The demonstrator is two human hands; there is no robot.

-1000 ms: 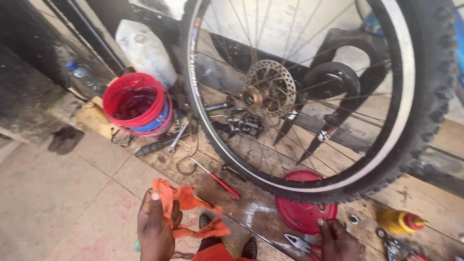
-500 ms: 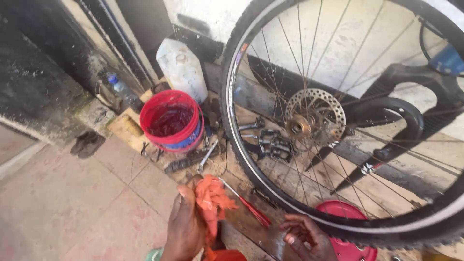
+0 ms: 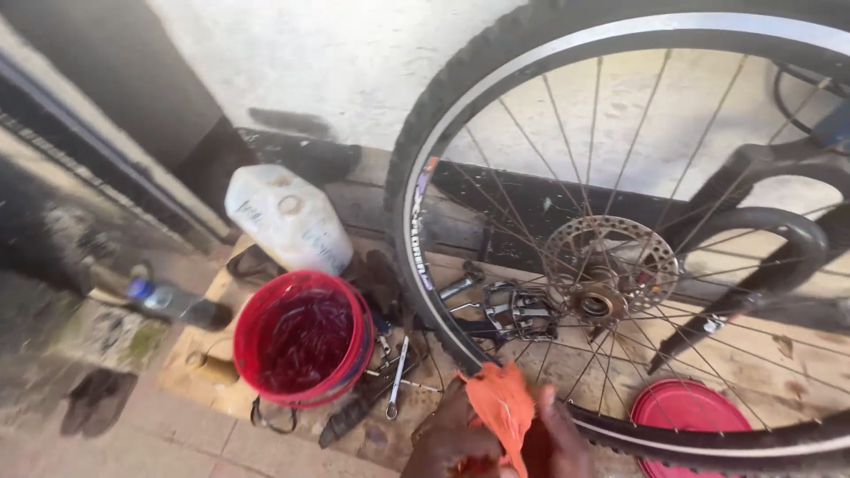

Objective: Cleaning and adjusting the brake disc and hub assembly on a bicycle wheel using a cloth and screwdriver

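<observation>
A red bucket stood on the ground to my left, with a white plastic jerrycan lying tilted just behind it and a dark bottle with a blue cap further left. Wrenches and other small tools lay scattered between the bucket and the bicycle wheel, and a bicycle pedal sat behind the spokes. A red lid lay flat beyond the lower rim. A pair of dark sandals rested at the far left.

The wheel stood upright straight ahead of me, its knobby tyre and rim crossing right over my hands; the brake disc sat at the hub, and the black fork ran off to the right.

My left hand and right hand were low at the bottom edge, close together, both curled around an orange rag bunched between them, which touched the tyre's lower edge.

My wrists and part of my fingers were cut off by the frame, so I could not tell how tightly each hand gripped. The wheel's top and right side ran out of view.
</observation>
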